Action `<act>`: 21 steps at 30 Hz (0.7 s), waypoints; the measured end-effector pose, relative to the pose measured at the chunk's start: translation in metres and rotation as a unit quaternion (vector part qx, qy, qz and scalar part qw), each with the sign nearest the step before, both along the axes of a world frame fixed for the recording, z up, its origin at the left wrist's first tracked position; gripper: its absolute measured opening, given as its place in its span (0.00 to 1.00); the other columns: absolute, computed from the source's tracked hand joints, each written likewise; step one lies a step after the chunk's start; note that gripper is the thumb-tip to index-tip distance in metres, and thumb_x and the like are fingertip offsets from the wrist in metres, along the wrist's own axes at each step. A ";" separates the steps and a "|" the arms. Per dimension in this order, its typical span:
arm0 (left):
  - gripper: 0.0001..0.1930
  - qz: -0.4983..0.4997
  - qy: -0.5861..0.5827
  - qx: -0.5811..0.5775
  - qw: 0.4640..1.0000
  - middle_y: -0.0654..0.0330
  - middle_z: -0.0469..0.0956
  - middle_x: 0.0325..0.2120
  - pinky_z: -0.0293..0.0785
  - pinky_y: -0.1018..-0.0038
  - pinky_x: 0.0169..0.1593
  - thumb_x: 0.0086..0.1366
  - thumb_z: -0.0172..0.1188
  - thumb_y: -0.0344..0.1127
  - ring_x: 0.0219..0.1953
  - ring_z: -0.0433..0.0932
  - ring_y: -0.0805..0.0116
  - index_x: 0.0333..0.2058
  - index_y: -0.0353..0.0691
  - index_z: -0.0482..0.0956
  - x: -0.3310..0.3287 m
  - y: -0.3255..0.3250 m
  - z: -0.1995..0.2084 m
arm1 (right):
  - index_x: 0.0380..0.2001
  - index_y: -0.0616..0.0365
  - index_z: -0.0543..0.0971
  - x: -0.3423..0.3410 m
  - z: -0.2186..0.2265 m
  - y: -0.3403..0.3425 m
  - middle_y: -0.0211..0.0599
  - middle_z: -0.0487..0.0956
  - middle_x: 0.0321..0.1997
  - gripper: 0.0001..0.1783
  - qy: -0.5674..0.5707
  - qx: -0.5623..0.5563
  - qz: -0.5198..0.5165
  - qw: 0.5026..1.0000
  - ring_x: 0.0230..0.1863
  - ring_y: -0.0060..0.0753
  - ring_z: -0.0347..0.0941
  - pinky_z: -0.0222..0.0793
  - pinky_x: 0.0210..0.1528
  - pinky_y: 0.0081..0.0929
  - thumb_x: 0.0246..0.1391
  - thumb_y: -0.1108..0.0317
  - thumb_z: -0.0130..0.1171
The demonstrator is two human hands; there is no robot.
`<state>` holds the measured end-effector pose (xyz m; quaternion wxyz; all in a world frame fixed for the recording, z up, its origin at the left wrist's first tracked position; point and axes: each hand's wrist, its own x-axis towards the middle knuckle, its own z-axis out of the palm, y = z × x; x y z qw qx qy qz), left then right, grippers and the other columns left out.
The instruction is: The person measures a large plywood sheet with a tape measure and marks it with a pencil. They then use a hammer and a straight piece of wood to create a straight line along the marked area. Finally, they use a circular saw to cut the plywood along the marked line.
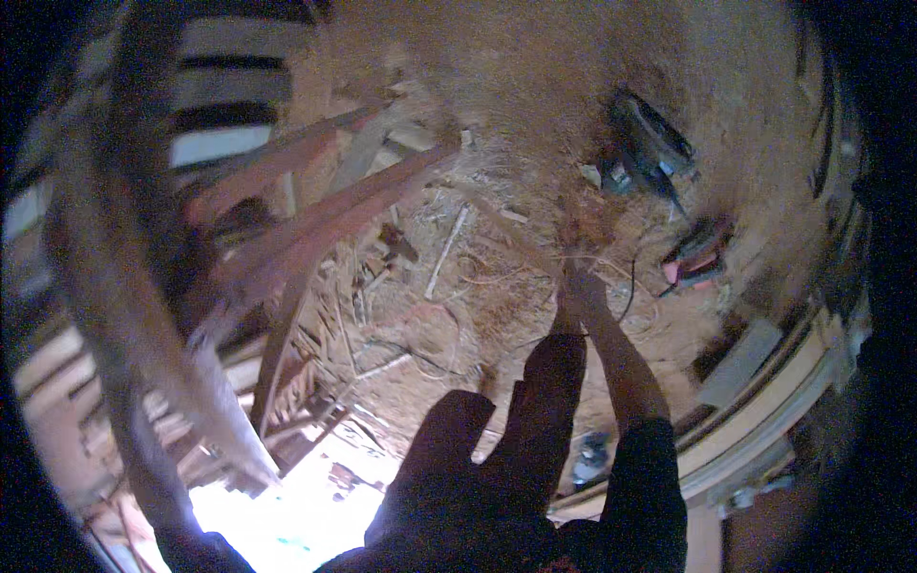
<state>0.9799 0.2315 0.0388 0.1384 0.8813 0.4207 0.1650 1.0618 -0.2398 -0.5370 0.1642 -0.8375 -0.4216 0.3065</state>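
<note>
On the left, my left arm reaches up beside a long wooden beam [143,277]. My left hand [117,368] is smeared by motion near that beam, so its fingers cannot be made out. It is unclear whether it touches the wood. My right arm stretches down to the floor, and my right hand [587,289] is low, close to my foot and a thin cord. Its fingers are dim and blurred, and nothing in them can be recognised. Between the arms are my dark-clothed legs [549,392].
A dark power tool [654,138] and a red and black power tool [699,256] lie on the dusty floor [516,76]. Reddish beams [334,220] stand on the left above wood scraps [444,253]. Long planks [764,382] curve along the right. Bright light [296,506] falls at lower left.
</note>
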 end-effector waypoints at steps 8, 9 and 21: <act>0.26 -0.105 0.091 0.223 0.965 0.41 0.78 0.53 0.70 0.54 0.62 0.69 0.60 0.49 0.56 0.75 0.41 0.56 0.33 0.76 0.034 0.019 0.010 | 0.59 0.62 0.70 0.011 0.148 -0.047 0.52 0.81 0.47 0.38 0.036 0.003 -0.181 0.983 0.46 0.60 0.79 0.75 0.45 0.51 0.51 0.53 0.71; 0.26 -0.105 0.092 0.255 0.957 0.41 0.78 0.53 0.70 0.54 0.62 0.69 0.60 0.49 0.56 0.76 0.41 0.57 0.34 0.75 0.032 0.016 0.006 | 0.59 0.63 0.71 0.017 0.153 -0.044 0.51 0.81 0.48 0.38 0.058 -0.018 -0.255 0.965 0.47 0.58 0.79 0.75 0.46 0.50 0.50 0.54 0.72; 0.28 -0.080 -0.102 -0.125 0.984 0.49 0.69 0.65 0.68 0.52 0.62 0.68 0.59 0.36 0.67 0.68 0.48 0.66 0.44 0.68 -0.160 -0.308 -0.064 | 0.65 0.60 0.63 0.082 0.245 0.052 0.47 0.79 0.52 0.43 0.197 0.170 -0.545 0.797 0.45 0.52 0.79 0.76 0.43 0.46 0.54 0.51 0.70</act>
